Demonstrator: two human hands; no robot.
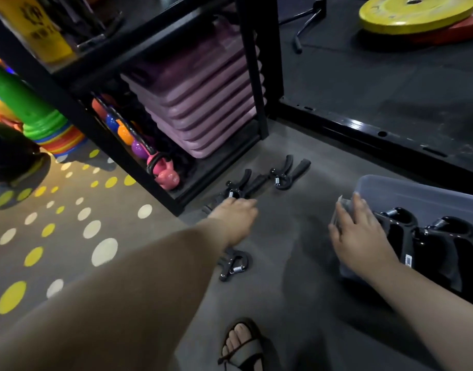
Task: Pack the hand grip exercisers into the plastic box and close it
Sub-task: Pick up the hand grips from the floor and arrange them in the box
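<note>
Gathering the loose pieces off the floor (297,277) is the step we judge to be in hand, with the packing partly done. A black rack (252,76) stands at the far left, and the loose pieces lie just in front of its foot. On the right sits the plastic box (417,188), open, with no lid that we can see.

Our right hand (361,236) holds the box's near left corner, fingers over the rim and thumb on the outer wall, which looks like steadying. Our left hand (235,215) reaches far and left, its fingertips on the middle exerciser (240,187); we cannot tell whether they have closed round it.

Inside the box two packed exercisers (398,226) lie side by side. At least three more are out on the floor: the middle one under our fingers, the far exerciser (286,174) just to its right, and the near exerciser (232,263) partly hidden below our left wrist.

Next, we think, the left hand needs a firm hold on the middle one's handles, then a lift and a carry to the right, setting it in the free far part of the box. The lid will have to be found before closing.
</note>
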